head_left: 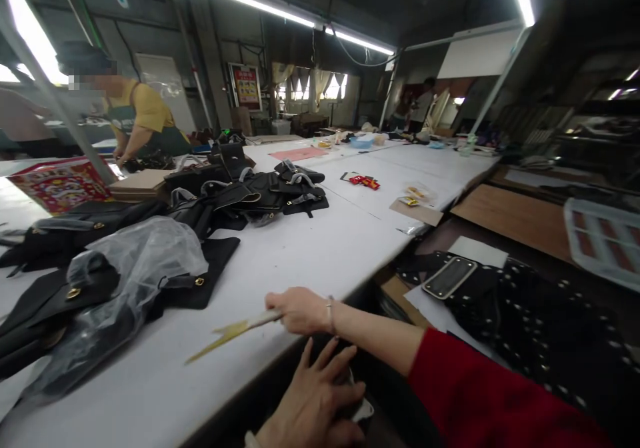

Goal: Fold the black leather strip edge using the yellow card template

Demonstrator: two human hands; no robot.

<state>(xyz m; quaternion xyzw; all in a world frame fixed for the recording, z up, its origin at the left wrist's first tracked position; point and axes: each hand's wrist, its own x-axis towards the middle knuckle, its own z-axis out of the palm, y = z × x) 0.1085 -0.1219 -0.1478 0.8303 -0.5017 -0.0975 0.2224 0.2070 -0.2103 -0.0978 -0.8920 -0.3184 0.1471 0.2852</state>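
My right hand (303, 309), below a red sleeve, is closed around the pale handle of a thin tool with a forked yellow end (233, 331). That end points left, over the white table (280, 255) near its front edge; its exact kind cannot be made out. Lower down, my left hand (317, 398) has its fingers spread over something dark. A pale shiny edge (364, 409) shows beside those fingers, and the rest of that piece is hidden. Black leather-like bags (260, 191) lie left of my hands, one partly under a clear plastic sheet (150, 255).
Dark studded pieces (530, 328) and a metal-framed plate (450, 278) lie to the right. Beyond are a brown board (510, 218) and a clear plastic tray (605, 241). A co-worker in yellow (150, 111) stands across the table behind a slanted pole (65, 108).
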